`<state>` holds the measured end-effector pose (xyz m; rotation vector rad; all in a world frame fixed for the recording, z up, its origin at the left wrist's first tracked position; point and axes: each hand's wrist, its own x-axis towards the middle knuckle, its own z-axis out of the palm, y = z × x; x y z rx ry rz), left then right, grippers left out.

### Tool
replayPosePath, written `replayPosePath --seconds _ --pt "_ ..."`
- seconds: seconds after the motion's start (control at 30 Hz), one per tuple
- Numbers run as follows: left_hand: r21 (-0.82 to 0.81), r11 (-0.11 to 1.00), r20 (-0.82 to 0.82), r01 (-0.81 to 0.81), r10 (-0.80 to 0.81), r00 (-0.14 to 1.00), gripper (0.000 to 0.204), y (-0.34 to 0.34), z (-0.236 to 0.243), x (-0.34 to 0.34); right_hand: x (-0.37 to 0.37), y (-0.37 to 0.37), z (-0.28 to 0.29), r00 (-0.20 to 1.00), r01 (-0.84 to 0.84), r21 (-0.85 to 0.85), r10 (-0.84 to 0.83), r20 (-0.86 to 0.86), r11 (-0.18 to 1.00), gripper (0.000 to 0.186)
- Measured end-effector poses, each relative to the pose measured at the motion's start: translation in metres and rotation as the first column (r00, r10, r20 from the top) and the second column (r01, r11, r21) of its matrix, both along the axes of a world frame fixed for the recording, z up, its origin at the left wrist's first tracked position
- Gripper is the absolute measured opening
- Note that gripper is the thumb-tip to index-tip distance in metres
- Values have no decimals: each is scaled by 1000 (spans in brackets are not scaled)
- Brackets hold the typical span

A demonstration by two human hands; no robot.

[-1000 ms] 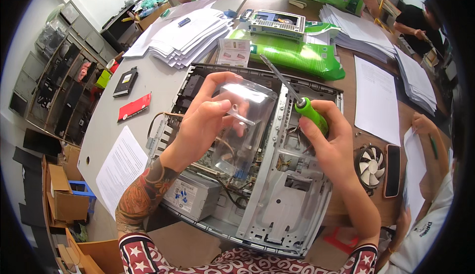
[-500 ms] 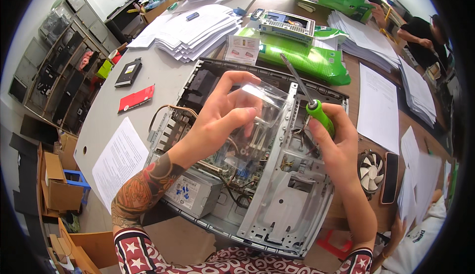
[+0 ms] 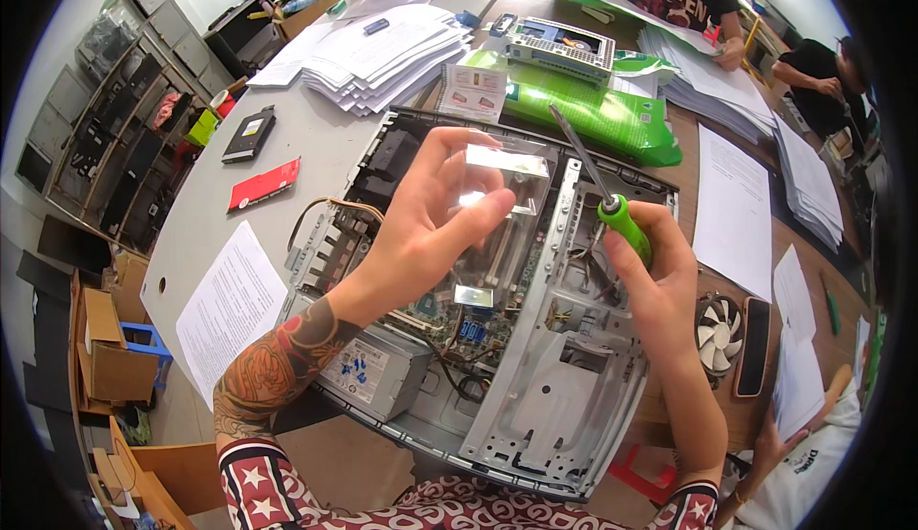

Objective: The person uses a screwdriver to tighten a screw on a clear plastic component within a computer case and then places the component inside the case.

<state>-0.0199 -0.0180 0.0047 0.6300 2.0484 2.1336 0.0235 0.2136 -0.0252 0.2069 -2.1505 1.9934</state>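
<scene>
My left hand [image 3: 435, 209] is closed on a clear plastic clamshell pack [image 3: 521, 181], holding it up over an opened desktop computer case [image 3: 545, 391]. A small shiny square piece with a green edge [image 3: 473, 297], like a processor chip, shows below that hand; I cannot tell whether it lies inside the plastic or under it. My right hand [image 3: 660, 267] grips a screwdriver by its green handle [image 3: 626, 226], its shaft pointing up and away to the left. Under my hands are the circuit board, cables and a boxy grey power supply [image 3: 373, 372].
A fan [image 3: 717, 334] and a phone [image 3: 753, 346] lie right of the case. Beyond it are a green package [image 3: 593, 114], a metal drive cage [image 3: 561, 50] and paper stacks [image 3: 382, 56]. A black drive [image 3: 250, 137] and red packet [image 3: 263, 186] lie left. Other people sit around the table.
The clear plastic has tilted in my left hand, and the shiny square piece has come into view. My right hand and screwdriver have barely moved. Across the table, a person has lowered a green sheet.
</scene>
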Motion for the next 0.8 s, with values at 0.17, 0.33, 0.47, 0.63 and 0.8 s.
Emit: replayPosePath --seconds 0.17,0.33,0.47,0.63,0.8 --pt "63 997 -32 -45 47 998 38 -7 3 -2 2 -2 4 1000 -3 -2 3 13 1000 21" --pt "67 980 -225 -188 198 954 40 -13 6 -15 7 0 7 1000 -3 81 4 -8 997 19" --pt "80 950 -320 -301 311 895 42 -24 11 -20 7 -1 4 993 -1 163 20 -116 987 16" --pt "15 961 -367 -276 262 892 42 -22 15 -14 6 -2 3 919 61 286 58 -391 956 17" --pt "-28 967 -377 -254 226 898 47 -14 14 -8 5 -3 4 867 94 340 91 -489 936 20"
